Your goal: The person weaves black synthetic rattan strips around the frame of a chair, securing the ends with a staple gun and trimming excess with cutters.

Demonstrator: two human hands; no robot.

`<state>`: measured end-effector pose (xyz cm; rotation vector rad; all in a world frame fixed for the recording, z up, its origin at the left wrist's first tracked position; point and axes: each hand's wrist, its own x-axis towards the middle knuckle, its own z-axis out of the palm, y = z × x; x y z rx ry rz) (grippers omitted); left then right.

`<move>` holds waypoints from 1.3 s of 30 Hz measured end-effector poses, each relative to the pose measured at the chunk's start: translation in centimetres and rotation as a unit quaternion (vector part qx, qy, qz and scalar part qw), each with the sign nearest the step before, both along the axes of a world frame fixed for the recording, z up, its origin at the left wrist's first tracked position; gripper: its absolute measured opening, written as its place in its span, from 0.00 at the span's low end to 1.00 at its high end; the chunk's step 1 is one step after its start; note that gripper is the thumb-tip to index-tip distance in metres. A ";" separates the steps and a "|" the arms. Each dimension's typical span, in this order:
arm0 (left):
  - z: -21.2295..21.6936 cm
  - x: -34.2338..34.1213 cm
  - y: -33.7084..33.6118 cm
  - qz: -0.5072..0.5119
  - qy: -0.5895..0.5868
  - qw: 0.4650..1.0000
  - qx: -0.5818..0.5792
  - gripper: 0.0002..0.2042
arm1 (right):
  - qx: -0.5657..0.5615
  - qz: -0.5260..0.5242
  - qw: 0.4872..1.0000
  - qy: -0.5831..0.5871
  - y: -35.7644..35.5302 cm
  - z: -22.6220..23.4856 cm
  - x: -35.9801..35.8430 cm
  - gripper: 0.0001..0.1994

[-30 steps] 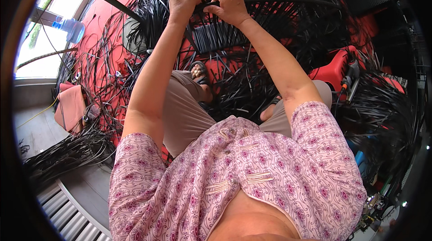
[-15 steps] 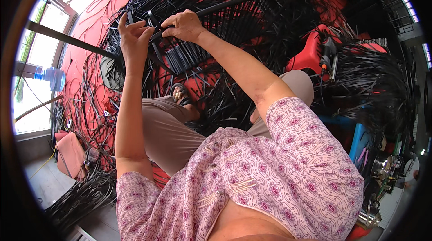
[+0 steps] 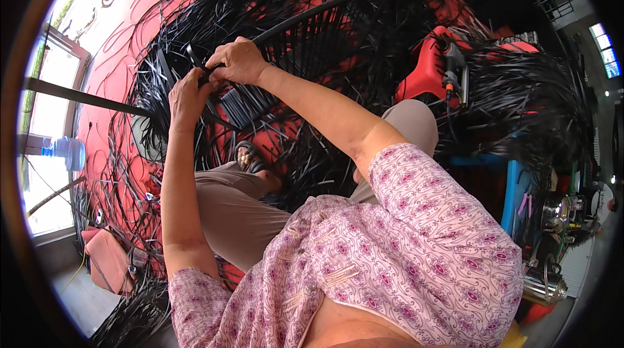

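Observation:
My right hand [image 3: 240, 62] bends over a dark frame bar [image 3: 325, 7], its fingers closed on a black flat strip [image 3: 192, 55] whose loose end curls up above them. Right beside it is my left hand [image 3: 186, 100], thumb and fingers pinched together at the same spot on the strip. The fingertips of both hands nearly touch, and the exact grip is partly hidden. Just below the hands is a woven black panel [image 3: 240, 109] on the frame, with many long strips stretched and hanging around it.
Piles of loose black strips [image 3: 520, 88] cover much of the red floor [image 3: 114, 81]. A red stool [image 3: 422, 65] with a corded tool [image 3: 453, 68] on it stands to the right. At the left are a clear blue water bottle [image 3: 68, 152] and a pink bag [image 3: 107, 260].
My hands have come together at the strip; the left fingers, spread before, are now pinched. The whole view has shifted slightly.

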<state>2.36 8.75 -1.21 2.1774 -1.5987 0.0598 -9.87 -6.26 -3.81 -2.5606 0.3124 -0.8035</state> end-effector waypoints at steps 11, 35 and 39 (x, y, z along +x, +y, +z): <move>1.9 -3.9 -1.2 0.051 0.074 0.996 0.001 0.16 | 0.084 0.035 0.996 -0.014 -1.0 2.2 -3.4 0.13; 1.6 -6.9 -1.4 0.019 0.147 0.989 -0.022 0.11 | 0.609 -0.361 0.630 -0.318 -17.5 -1.9 -21.4 0.18; 1.3 -6.6 -1.2 0.039 0.152 0.988 -0.012 0.11 | 0.564 -0.357 0.682 -0.297 -20.4 -0.7 -20.7 0.15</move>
